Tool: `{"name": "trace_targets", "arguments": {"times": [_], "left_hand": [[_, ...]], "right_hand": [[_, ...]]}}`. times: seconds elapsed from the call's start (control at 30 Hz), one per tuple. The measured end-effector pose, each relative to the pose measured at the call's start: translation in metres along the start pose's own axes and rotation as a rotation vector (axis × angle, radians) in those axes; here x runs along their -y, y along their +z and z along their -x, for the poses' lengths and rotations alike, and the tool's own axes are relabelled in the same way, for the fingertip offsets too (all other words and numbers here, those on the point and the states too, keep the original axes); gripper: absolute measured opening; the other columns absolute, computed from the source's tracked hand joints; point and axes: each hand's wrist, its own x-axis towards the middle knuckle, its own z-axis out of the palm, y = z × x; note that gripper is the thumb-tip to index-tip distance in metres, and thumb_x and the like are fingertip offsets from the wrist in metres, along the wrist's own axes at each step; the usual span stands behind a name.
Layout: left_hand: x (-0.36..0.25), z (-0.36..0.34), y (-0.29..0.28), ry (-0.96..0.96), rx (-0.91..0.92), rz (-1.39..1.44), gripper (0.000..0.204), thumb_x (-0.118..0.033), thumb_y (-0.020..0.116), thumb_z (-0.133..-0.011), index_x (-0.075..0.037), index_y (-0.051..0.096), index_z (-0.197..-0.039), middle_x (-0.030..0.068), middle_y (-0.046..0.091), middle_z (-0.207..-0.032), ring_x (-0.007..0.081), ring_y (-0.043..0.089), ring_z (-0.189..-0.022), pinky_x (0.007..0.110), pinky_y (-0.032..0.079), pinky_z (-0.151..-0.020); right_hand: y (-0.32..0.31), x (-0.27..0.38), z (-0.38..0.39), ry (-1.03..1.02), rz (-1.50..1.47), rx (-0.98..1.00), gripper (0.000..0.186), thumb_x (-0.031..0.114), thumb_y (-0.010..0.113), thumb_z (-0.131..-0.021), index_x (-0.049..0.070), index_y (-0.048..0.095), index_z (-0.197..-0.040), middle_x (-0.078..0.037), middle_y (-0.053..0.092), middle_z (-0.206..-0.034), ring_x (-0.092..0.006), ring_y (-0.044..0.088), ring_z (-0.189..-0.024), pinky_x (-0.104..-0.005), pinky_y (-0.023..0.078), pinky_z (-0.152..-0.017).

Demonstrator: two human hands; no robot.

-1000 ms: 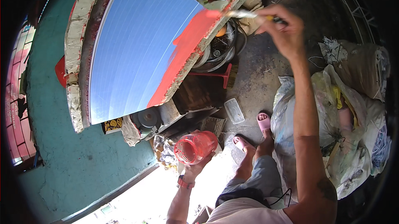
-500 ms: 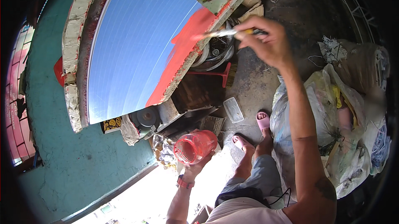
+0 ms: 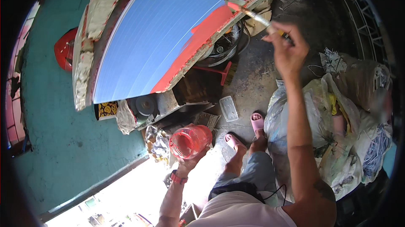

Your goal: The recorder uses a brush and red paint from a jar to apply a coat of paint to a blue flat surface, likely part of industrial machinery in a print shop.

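Note:
My right hand (image 3: 288, 50) is closed round the handle of a paintbrush (image 3: 260, 18), raised at the upper right. The brush's red-loaded bristles are at the far right corner of a blue, finely lined panel (image 3: 156, 37). A band of wet red paint (image 3: 198, 43) covers the panel's near right edge, with a ragged border against the blue. Low in the middle, my left hand (image 3: 192, 159) grips a clear jar (image 3: 190, 142) smeared red inside, its mouth tilted toward me. A red band circles my left wrist.
Below the panel lie coiled hose or cable (image 3: 223, 50), a red broom (image 3: 223, 75) and a bench grinder (image 3: 144, 105). A plastic tub lid (image 3: 228, 108) rests on the floor by my pink sandals. Stuffed plastic bags (image 3: 312, 113) crowd the right side.
My right hand has moved the brush up and right, from the middle of the red band to the panel's far corner. The view has shifted slightly; the left hand still holds the jar.

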Motion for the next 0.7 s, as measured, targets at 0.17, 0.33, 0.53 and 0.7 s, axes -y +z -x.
{"name": "trace_targets", "arguments": {"times": [0.17, 0.33, 0.53, 0.7], "left_hand": [[-0.004, 0.019, -0.018, 0.025, -0.039, -0.005, 0.080, -0.006, 0.088, -0.069, -0.004, 0.044, -0.136, 0.0115, 0.054, -0.132, 0.0221, 0.056, -0.118, 0.034, 0.052, -0.094], [0.003, 0.046, -0.042, 0.047, -0.063, 0.002, 0.079, -0.006, 0.087, -0.069, -0.004, 0.045, -0.136, 0.0115, 0.054, -0.132, 0.0220, 0.057, -0.118, 0.034, 0.053, -0.094], [0.025, 0.086, -0.079, 0.002, -0.062, 0.055, 0.079, -0.006, 0.087, -0.070, -0.004, 0.045, -0.136, 0.0113, 0.055, -0.131, 0.0220, 0.057, -0.117, 0.034, 0.053, -0.093], [0.043, 0.109, -0.103, -0.007, -0.070, 0.086, 0.078, -0.006, 0.087, -0.070, -0.004, 0.045, -0.135, 0.0112, 0.055, -0.130, 0.0220, 0.058, -0.116, 0.034, 0.053, -0.093]], "right_hand": [[0.079, -0.002, 0.060, -0.194, 0.140, -0.230, 0.015, -0.005, 0.066, -0.087, -0.003, 0.062, -0.102, -0.012, 0.066, -0.089, -0.0169, 0.068, -0.072, -0.0265, 0.057, -0.058], [0.137, 0.025, 0.110, -0.410, 0.264, -0.026, 0.018, -0.006, 0.067, -0.086, -0.001, 0.061, -0.102, -0.013, 0.067, -0.088, -0.0187, 0.069, -0.071, -0.0287, 0.054, -0.056], [0.131, 0.050, 0.137, 0.072, -0.131, 0.119, 0.012, -0.002, 0.066, -0.089, -0.002, 0.063, -0.100, -0.013, 0.066, -0.092, -0.0187, 0.070, -0.078, -0.0278, 0.061, -0.059], [0.088, 0.018, 0.070, 0.181, -0.084, 0.235, 0.012, 0.000, 0.063, -0.092, -0.004, 0.065, -0.103, -0.012, 0.063, -0.098, -0.0195, 0.071, -0.078, -0.0308, 0.064, -0.066]]}}
